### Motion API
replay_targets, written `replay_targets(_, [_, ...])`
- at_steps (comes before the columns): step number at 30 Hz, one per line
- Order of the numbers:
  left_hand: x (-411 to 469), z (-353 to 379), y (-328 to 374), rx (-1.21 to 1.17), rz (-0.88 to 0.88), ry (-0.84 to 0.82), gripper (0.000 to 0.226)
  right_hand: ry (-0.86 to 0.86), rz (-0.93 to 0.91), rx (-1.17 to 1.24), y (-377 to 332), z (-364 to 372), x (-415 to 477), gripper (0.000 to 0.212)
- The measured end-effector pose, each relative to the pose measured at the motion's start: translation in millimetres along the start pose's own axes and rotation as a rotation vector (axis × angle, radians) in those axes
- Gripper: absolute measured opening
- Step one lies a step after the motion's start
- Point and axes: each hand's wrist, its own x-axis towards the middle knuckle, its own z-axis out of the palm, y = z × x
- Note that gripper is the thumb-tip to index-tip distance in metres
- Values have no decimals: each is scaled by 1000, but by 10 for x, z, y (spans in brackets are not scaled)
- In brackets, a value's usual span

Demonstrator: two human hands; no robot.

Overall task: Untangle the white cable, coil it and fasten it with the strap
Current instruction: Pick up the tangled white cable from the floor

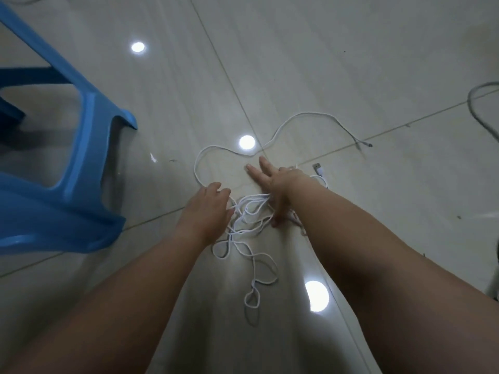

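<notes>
The white cable (247, 211) lies knotted on the tiled floor (351, 63). My left hand (208, 209) sits at the cable's left edge, its grip curled into the strands and, as far as the blur lets me judge, pinching one. My right hand (275, 190) presses flat on the cable's right side, grip released, fingers spread. A blue stool (81, 130) stands left of the cable.

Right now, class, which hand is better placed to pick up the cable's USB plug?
The right hand: the USB plug lies just beside it on the floor. The left hand is across the white cable tangle, farther from it.
</notes>
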Motion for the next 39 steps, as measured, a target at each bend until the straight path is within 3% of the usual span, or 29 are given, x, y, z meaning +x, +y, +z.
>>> replay_targets(4, [52,-5,-26,-12,23,19,46,102,-11,20,23,0,-15,147])
replay_targets(7, [83,0,-24,-24,23,32,44,177,-61,82,9,99,-132,105])
replay_targets(11, [44,25,0,-23,26,11,40,155,-28,214,-72,286,-455,47])
replay_targets(14, [1,3,49,-21,21,21,41,171,42,154,-174,410,-656,31])
replay_targets(21, [-76,103,118,33,51,-24,41,191,12,-61,-142,675,-999,34])
replay_targets(26, [37,208,220,144,-12,-247,51,205,-63,-78,-37,747,-1139,31])
replay_targets(31, [55,289,269,228,130,-201,25,349,-133,73,16,783,-1282,24])
replay_targets(33, [28,251,268,127,229,-143,18,371,-134,148,14,781,-1319,26])
replay_targets(34, [3,222,268,19,282,-100,12,385,-131,186,11,779,-1322,33])
replay_targets(36, [-75,107,295,-228,350,-56,6,390,-100,284,20,755,-1301,65])
replay_targets(39, [-270,-167,434,-575,364,-166,18,425,-118,438,36,659,-1253,107])
